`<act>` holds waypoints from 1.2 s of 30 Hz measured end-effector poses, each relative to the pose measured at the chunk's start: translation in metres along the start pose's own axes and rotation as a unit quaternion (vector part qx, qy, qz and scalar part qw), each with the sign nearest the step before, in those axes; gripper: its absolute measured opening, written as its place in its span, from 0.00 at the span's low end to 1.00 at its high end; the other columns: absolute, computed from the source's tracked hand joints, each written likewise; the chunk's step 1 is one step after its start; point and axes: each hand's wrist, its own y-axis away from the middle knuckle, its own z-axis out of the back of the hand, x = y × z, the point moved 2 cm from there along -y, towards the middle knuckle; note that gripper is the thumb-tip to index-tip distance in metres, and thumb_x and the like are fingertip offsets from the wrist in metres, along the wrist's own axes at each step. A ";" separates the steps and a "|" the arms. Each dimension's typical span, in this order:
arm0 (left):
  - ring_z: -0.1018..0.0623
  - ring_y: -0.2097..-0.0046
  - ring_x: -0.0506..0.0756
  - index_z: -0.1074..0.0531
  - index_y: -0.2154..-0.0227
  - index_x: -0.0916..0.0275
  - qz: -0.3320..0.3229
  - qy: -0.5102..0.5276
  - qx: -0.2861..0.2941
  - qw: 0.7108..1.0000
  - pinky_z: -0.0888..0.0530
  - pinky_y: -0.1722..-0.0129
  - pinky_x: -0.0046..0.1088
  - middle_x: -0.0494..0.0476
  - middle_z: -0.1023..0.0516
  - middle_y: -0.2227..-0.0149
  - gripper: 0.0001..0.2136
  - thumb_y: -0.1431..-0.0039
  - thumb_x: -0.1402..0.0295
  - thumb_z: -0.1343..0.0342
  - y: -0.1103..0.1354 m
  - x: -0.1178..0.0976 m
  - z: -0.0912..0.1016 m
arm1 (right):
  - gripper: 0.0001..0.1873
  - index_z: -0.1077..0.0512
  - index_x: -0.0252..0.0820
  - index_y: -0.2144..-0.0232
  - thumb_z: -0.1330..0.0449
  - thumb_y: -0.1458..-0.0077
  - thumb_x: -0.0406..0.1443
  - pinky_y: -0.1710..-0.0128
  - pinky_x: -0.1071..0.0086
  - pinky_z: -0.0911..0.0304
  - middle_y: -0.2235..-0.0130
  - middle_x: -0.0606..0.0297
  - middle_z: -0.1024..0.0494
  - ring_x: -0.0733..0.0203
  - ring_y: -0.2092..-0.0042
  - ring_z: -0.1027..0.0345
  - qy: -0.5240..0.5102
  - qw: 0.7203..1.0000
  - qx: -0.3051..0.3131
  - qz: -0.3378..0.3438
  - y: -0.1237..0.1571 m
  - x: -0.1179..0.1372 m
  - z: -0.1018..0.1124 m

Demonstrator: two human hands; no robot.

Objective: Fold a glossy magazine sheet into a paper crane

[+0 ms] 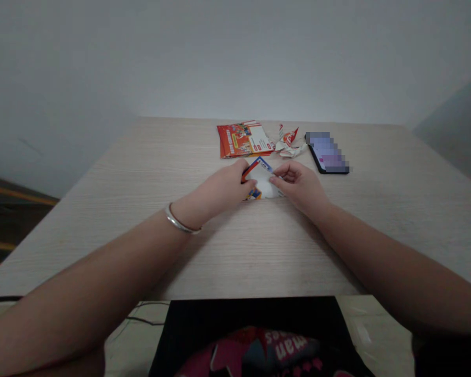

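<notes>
My left hand (230, 186) is closed, thumb on top, on a small printed card (255, 194) with blue, red and yellow artwork. A piece of white paper (266, 186) overlaps the card and covers much of it. At the paper's right edge, my right hand (302, 188) pinches it between thumb and fingers. Both hands are just above the tabletop, close together. Whether the card and paper are one folded piece or two separate ones, I cannot tell. Beyond them lies a pile of red printed packets (235, 142), slightly fanned.
Torn red-and-white wrapper scraps (289, 144) lie beside the packets. A dark phone (327, 154) with a lit, pixelated screen rests at their right. The pale wood-grain table (235, 251) ends at a wall (235, 57); its near edge is by my lap.
</notes>
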 end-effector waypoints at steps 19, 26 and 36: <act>0.25 0.65 0.52 0.25 0.62 0.61 -0.085 0.167 -0.148 0.971 0.31 0.65 0.31 0.52 0.21 0.66 0.03 0.33 0.70 0.44 -0.001 0.018 -0.022 | 0.09 0.25 0.47 0.67 0.30 0.51 0.37 0.65 0.64 0.27 0.69 0.68 0.17 0.61 0.67 0.23 -0.073 0.997 0.029 0.009 -0.002 -0.005 0.002; 0.25 0.67 0.51 0.25 0.64 0.61 -0.101 0.183 -0.159 0.965 0.31 0.67 0.29 0.50 0.21 0.68 0.04 0.33 0.71 0.44 0.000 0.018 -0.023 | 0.08 0.24 0.46 0.67 0.30 0.49 0.38 0.64 0.63 0.27 0.69 0.67 0.17 0.61 0.68 0.24 -0.042 0.999 0.013 0.020 -0.001 -0.003 0.002; 0.21 0.64 0.51 0.22 0.58 0.61 -0.108 0.175 -0.168 0.964 0.27 0.64 0.28 0.53 0.17 0.63 0.07 0.32 0.70 0.44 0.001 0.018 -0.023 | 0.04 0.24 0.46 0.67 0.32 0.47 0.36 0.66 0.64 0.29 0.69 0.66 0.18 0.61 0.68 0.25 -0.026 1.000 0.008 0.005 0.000 -0.001 0.002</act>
